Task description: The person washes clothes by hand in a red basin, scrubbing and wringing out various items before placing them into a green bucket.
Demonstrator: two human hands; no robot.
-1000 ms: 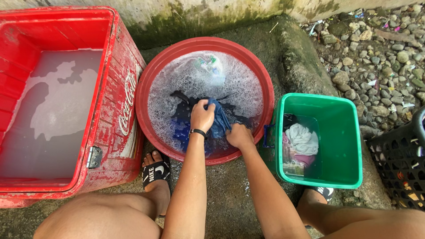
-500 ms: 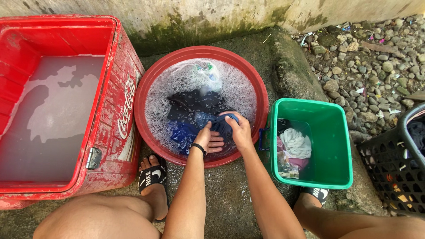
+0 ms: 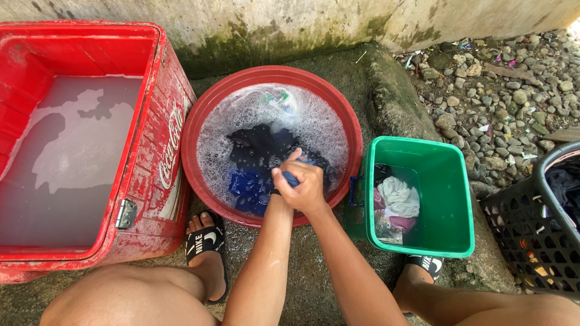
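Observation:
A round red basin [image 3: 199,115] holds soapy water and dark blue clothes [image 3: 257,151]. Over its near side my right hand [image 3: 311,187] lies across my left hand [image 3: 283,176], and both are closed tight on a blue garment [image 3: 291,178] of which only a small bit shows between the fingers. A black band circles my left wrist. Foam covers the far half of the water, with a pale item floating near the back rim.
A red cooler box [image 3: 145,175] filled with cloudy water stands at left. A green bucket [image 3: 450,181] at right holds white and pink clothes in water. A black laundry basket [image 3: 544,223] sits far right. Gravel and a mossy wall lie behind; my sandalled feet flank the basin.
My hands have drawn together: the right hand has slid over the left, bunching the blue garment between them. Earlier the left palm lay flatter under the cloth.

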